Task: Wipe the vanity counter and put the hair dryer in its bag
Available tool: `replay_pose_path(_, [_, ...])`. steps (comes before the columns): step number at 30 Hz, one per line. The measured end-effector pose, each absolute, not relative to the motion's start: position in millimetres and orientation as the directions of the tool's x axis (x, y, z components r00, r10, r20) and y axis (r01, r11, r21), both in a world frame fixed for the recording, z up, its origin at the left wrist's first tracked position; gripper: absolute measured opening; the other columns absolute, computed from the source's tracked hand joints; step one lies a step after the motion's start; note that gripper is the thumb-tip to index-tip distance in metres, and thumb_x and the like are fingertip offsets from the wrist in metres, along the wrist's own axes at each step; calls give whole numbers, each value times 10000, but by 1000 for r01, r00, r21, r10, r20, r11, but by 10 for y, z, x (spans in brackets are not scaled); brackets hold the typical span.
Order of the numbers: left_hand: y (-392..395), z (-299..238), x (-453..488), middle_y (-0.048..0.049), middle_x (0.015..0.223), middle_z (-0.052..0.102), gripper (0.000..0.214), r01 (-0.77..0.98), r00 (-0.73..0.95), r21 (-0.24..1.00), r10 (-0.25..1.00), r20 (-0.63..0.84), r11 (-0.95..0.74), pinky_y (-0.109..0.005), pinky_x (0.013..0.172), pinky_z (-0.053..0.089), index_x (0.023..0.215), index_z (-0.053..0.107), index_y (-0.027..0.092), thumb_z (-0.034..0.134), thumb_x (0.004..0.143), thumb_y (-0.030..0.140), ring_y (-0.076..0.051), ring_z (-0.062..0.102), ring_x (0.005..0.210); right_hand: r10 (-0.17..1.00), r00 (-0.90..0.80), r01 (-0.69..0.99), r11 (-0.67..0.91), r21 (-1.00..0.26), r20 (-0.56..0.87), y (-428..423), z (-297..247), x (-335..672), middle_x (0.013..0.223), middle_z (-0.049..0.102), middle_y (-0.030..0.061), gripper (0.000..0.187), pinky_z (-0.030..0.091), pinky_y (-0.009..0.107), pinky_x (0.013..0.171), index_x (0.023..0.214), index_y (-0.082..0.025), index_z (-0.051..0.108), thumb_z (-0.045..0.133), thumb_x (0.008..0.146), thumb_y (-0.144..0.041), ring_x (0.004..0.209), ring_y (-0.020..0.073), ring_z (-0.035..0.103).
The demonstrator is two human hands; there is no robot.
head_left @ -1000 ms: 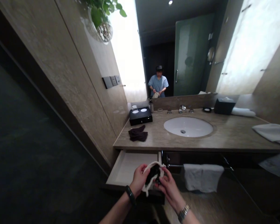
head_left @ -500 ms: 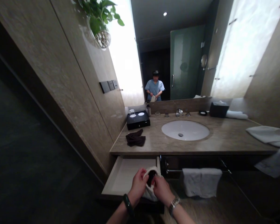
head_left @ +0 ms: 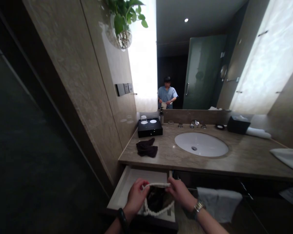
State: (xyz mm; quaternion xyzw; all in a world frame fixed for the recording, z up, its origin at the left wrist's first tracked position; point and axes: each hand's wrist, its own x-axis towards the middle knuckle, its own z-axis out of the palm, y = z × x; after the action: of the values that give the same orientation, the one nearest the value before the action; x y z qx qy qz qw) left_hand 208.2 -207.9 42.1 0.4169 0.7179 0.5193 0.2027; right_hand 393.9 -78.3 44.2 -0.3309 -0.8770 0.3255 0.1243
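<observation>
Now pinching the bag (head_left: 158, 214) by its rim near 2 o'clock with the right hand (head_left: 180, 193), after dipping it into the mouth half a second ago. Holding both hands farther apart than before, with the left hand (head_left: 136, 195) at about 10 o'clock on the rim, stretching the opening much wider and baring more of the dark inside. Seeing the sink (head_left: 205, 144) slightly toward 4 o'clock from its last place in view.
</observation>
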Motion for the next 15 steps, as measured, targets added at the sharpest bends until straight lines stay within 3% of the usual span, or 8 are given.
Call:
replay_pose_path(1, [-2097, 413, 2120, -163, 1012, 702, 439, 420, -567, 902, 805, 177, 97, -495, 956, 466, 907, 730, 135, 597, 686, 490, -333, 624, 998, 661, -750, 460, 559, -690, 36, -832, 513, 3845, 822, 662, 30, 60, 405, 301, 755, 901, -162, 619, 645, 858, -194, 815, 184, 599])
replay_pose_path(4, [-2110, 278, 2309, -238, 1279, 680, 652, 490, -521, 871, 815, 256, 40, -552, 1112, 444, 1200, 684, 66, 668, 721, 508, -376, 605, 1236, 623, -770, 184, 427, -885, 140, -1016, 922, 3528, 714, 552, -37, 213, 366, 258, 637, 769, -195, 511, 718, 781, -246, 682, 125, 500])
replay_pose_path(7, [-2112, 105, 2488, -277, 1211, 703, 652, 628, -521, 777, 763, 383, 38, -556, 997, 562, 1224, 651, 27, 730, 723, 436, -388, 682, 1126, 547, -815, -79, 223, -972, 192, -1191, 1506, 3296, 623, 474, -87, 335, 340, 223, 498, 750, -214, 471, 771, 754, -364, 516, 81, 426])
replay_pose_path(11, [-2295, 326, 2437, -250, 1085, 740, 404, 868, -466, 487, 504, 727, 100, -521, 864, 629, 1182, 641, 45, 595, 879, 308, -363, 734, 1012, 394, -877, -294, 9, -956, 274, -1399, 2200, 3188, 540, 470, -130, 465, 349, 183, 398, 797, -223, 462, 864, 722, -444, 397, 67, 449])
replay_pose_path(12, [-2390, 462, 2362, -201, 1024, 748, 335, 871, -454, 483, 522, 722, 88, -484, 824, 636, 1136, 649, 99, 573, 921, 344, -330, 741, 948, 355, -887, -331, -42, -943, 295, -1475, 2314, 3152, 532, 480, -133, 480, 355, 174, 391, 804, -223, 461, 876, 720, -448, 390, 67, 464])
replay_pose_path(15, [-2787, 824, 2083, -96, 911, 752, 389, 703, -589, 706, 624, 513, 84, -398, 774, 634, 1023, 647, 185, 670, 845, 529, -272, 742, 840, 230, -916, -372, -185, -909, 328, -1803, 2472, 2929, 534, 520, -126, 521, 373, 159, 387, 810, -222, 475, 911, 687, -478, 398, 65, 486])
